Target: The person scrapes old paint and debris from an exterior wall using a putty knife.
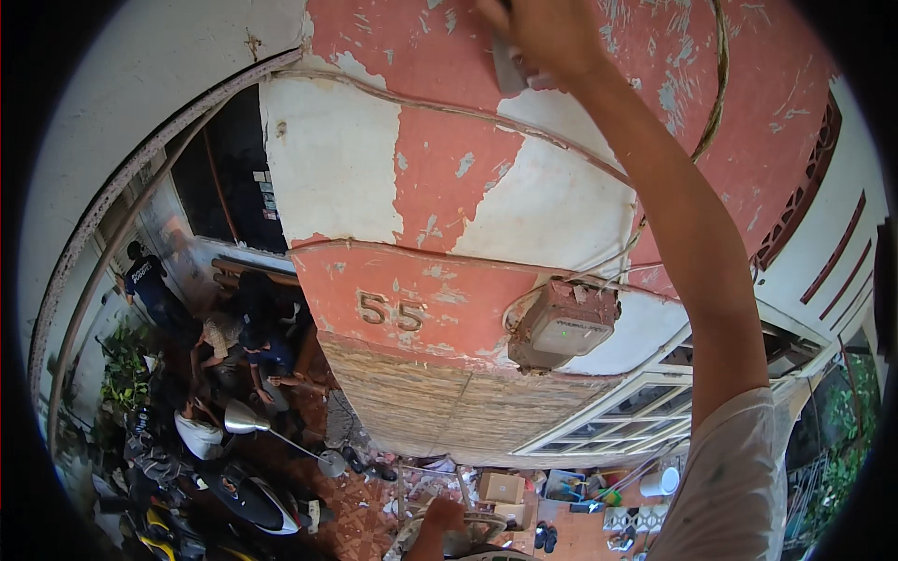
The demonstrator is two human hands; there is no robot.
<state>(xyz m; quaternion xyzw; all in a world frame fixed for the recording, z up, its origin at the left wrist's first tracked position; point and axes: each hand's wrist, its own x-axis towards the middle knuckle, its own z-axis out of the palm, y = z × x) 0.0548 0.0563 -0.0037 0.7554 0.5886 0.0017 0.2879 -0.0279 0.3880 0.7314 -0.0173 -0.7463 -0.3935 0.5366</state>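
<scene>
My right hand is raised to the top of the view, pressed to a peeling red and cream wall. It is shut on a flat grey scraper, whose blade lies against the red paint. The arm runs down to my white sleeve at the lower right. Far below, my left hand is closed on the top of a pale metal frame; what it grips is partly hidden.
A dusty meter box with cables hangs on the wall under my arm. A white window frame sits lower right. Below on the tiled ground are several people, motorbikes, a cardboard box and a white bucket.
</scene>
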